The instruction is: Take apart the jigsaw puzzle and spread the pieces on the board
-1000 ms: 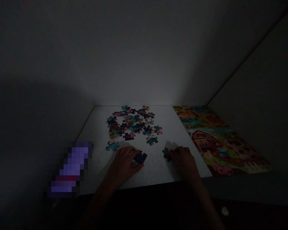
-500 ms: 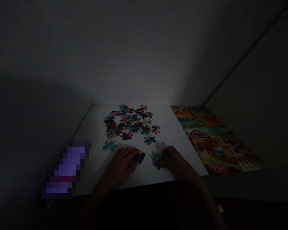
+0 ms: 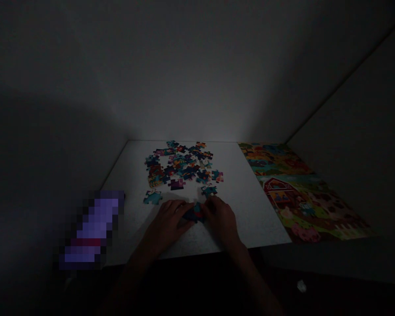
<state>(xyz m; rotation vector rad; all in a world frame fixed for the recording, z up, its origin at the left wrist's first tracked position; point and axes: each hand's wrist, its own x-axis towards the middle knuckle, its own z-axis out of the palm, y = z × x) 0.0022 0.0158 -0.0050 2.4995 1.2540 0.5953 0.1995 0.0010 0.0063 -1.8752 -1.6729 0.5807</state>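
Near the front of the white table (image 3: pixel 250 228), my left hand (image 3: pixel 167 219) is closed on a dark blue puzzle piece (image 3: pixel 190 213). From the other side my right hand (image 3: pixel 221 217) pinches a teal and red puzzle piece (image 3: pixel 198 210). The two pieces meet edge to edge; in the dim light I cannot tell whether they are locked together. Just beyond my hands lie a loose teal piece (image 3: pixel 152 197) on the left and another teal piece (image 3: pixel 209 190) on the right.
Behind them spreads a pile of colourful puzzle pieces (image 3: pixel 181 164). Along the right side lie a farm picture (image 3: pixel 309 206) and an animal picture (image 3: pixel 273 159). A pixelated purple object (image 3: pixel 92 228) is at the left edge. Walls close off the back and sides.
My right hand has moved left, bringing its teal and red piece up against the dark blue piece in my left hand. The view has shifted slightly.
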